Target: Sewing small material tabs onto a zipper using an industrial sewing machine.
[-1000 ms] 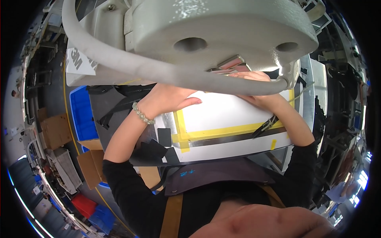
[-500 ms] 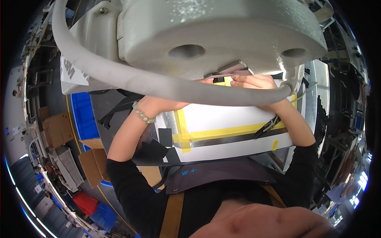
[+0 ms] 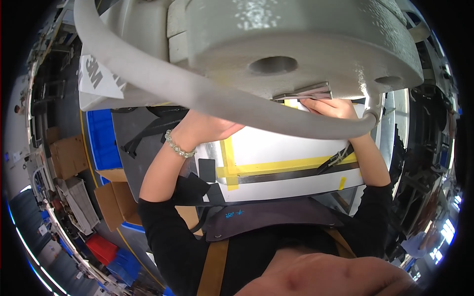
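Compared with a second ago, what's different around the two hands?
The right hand has shifted slightly to the right; the left hand has turned, its thumb no longer plainly stretched over the white sheet. The grey machine shows farther right, probably from head movement. Grip changes can't be told: machine and grey hose block the view. The yellow tape border stayed put.

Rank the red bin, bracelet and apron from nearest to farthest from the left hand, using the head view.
1. Bracelet, around the wrist of the left hand.
2. Apron, lower middle, across the chest.
3. Red bin, lower left.
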`<state>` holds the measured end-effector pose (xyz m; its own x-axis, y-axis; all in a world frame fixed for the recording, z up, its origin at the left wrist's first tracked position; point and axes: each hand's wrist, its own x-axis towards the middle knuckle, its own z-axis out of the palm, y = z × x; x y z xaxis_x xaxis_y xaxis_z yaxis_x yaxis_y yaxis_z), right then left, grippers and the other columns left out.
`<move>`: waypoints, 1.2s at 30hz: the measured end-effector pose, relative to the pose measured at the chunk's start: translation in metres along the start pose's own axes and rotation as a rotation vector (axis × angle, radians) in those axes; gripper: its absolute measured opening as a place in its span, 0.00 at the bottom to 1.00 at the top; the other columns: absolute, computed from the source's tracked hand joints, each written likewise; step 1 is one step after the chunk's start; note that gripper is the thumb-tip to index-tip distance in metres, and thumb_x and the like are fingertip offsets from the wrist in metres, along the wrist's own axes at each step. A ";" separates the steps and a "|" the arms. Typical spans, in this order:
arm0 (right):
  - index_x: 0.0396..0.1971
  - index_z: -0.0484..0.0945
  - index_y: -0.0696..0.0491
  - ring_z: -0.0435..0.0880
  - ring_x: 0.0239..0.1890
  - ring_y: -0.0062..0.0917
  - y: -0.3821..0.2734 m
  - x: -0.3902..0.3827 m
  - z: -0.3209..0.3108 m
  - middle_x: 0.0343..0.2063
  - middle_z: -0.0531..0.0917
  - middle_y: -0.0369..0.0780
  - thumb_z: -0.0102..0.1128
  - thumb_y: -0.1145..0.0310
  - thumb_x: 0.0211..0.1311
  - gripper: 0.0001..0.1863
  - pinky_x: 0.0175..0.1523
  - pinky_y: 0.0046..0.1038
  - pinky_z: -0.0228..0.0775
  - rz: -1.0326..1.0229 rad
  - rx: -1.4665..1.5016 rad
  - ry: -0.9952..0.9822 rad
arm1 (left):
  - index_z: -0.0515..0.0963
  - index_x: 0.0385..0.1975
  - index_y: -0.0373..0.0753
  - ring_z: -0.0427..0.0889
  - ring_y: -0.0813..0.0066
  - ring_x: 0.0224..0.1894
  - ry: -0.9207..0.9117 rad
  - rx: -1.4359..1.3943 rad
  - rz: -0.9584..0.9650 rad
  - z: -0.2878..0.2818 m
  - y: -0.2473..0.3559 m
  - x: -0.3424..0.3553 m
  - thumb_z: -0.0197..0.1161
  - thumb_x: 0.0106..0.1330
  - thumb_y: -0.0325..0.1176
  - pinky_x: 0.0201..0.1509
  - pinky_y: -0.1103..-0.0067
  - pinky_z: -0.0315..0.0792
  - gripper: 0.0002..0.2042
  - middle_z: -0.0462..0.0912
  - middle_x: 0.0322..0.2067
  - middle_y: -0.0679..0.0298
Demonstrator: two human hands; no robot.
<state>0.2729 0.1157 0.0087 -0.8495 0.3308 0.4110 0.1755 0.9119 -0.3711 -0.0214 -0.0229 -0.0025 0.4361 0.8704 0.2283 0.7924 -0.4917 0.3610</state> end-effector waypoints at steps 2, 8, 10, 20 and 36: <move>0.41 0.84 0.53 0.85 0.31 0.27 -0.003 0.006 -0.005 0.31 0.85 0.40 0.62 0.77 0.51 0.15 0.33 0.23 0.78 -0.014 0.027 -0.087 | 0.74 0.56 0.57 0.82 0.77 0.49 -0.018 -0.017 -0.009 -0.004 0.002 0.001 0.61 0.60 0.37 0.35 0.83 0.81 0.21 0.79 0.52 0.73; 0.48 0.80 0.44 0.78 0.49 0.28 0.003 -0.005 -0.005 0.49 0.81 0.34 0.60 0.76 0.55 0.19 0.56 0.31 0.70 0.107 0.128 -0.204 | 0.78 0.45 0.49 0.81 0.72 0.42 0.027 -0.043 0.008 -0.006 0.009 0.006 0.63 0.60 0.37 0.37 0.78 0.78 0.13 0.80 0.43 0.70; 0.48 0.81 0.44 0.78 0.49 0.28 0.003 -0.005 -0.006 0.49 0.81 0.35 0.60 0.76 0.55 0.19 0.56 0.31 0.70 0.127 0.150 -0.204 | 0.81 0.34 0.41 0.81 0.69 0.34 0.077 -0.071 0.016 -0.007 0.012 0.008 0.65 0.59 0.38 0.36 0.75 0.76 0.09 0.82 0.32 0.67; 0.48 0.81 0.44 0.79 0.49 0.29 -0.015 0.006 -0.017 0.49 0.81 0.36 0.58 0.77 0.56 0.20 0.54 0.31 0.71 0.252 0.154 -0.260 | 0.80 0.40 0.45 0.82 0.75 0.33 0.088 -0.036 0.014 -0.006 0.013 0.008 0.61 0.62 0.41 0.32 0.79 0.78 0.11 0.83 0.34 0.72; 0.38 0.79 0.54 0.81 0.38 0.36 -0.006 0.007 -0.012 0.35 0.83 0.41 0.64 0.73 0.45 0.15 0.46 0.33 0.70 0.038 0.022 -0.150 | 0.72 0.56 0.44 0.78 0.71 0.43 0.012 -0.131 0.029 -0.004 0.015 0.014 0.65 0.57 0.39 0.39 0.78 0.78 0.24 0.77 0.50 0.70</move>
<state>0.2723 0.1150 0.0239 -0.9074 0.3234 0.2683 0.1994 0.8934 -0.4025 -0.0051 -0.0181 0.0099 0.4525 0.8557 0.2512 0.7165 -0.5165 0.4688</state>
